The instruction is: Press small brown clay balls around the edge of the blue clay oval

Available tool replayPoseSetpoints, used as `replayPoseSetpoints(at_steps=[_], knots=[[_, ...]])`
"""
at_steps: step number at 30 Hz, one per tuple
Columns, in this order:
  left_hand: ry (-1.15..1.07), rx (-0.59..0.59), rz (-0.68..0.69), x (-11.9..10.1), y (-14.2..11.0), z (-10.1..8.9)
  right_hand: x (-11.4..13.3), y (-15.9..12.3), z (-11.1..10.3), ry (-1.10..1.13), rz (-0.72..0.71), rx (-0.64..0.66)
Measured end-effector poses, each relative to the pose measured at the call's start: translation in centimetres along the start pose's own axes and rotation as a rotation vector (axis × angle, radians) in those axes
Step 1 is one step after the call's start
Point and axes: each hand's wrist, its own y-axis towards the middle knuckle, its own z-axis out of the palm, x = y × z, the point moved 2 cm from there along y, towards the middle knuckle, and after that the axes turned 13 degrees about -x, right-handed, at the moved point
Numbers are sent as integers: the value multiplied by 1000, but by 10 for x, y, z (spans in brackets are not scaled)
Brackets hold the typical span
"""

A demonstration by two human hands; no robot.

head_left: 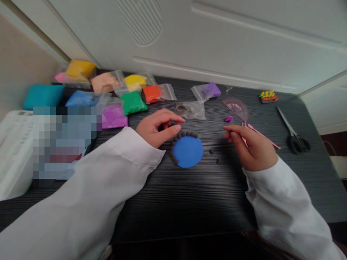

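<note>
A flat blue clay disc [188,151] lies on the dark table, with small dark brown clay balls [172,143] lined along its left and top edge. Just above the disc's upper left is my left hand [159,126], its thumb and forefinger apart and nothing between them. My right hand [251,146] is to the right of the disc, fingertips pinched together on what looks like a small bit of dark clay [230,133], mostly hidden. Two loose dark clay pieces [218,161] rest between the disc and my right hand.
Bags of coloured clay, including a green one [133,102], crowd the back left. A purple bag [211,90], a dark clay bag [190,109], a pink protractor [236,108], pink tools [264,136], scissors [292,135] and a small colourful piece [268,96] lie around.
</note>
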Motion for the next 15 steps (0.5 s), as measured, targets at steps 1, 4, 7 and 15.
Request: replayPoseSetpoints(at_steps=[1, 4, 7, 15], knots=[[-10, -8, -5, 1, 0, 0, 3, -1, -3, -23, -12, -28], [-49, -34, -33, 3, 0, 1, 16, -11, -14, -61, -14, -84], [-84, -62, -68, 5, 1, 1, 32, -33, -17, 8, -32, -11], [-138, -111, -134, 6, 2, 2, 50, -86, 8, 21, -30, 106]])
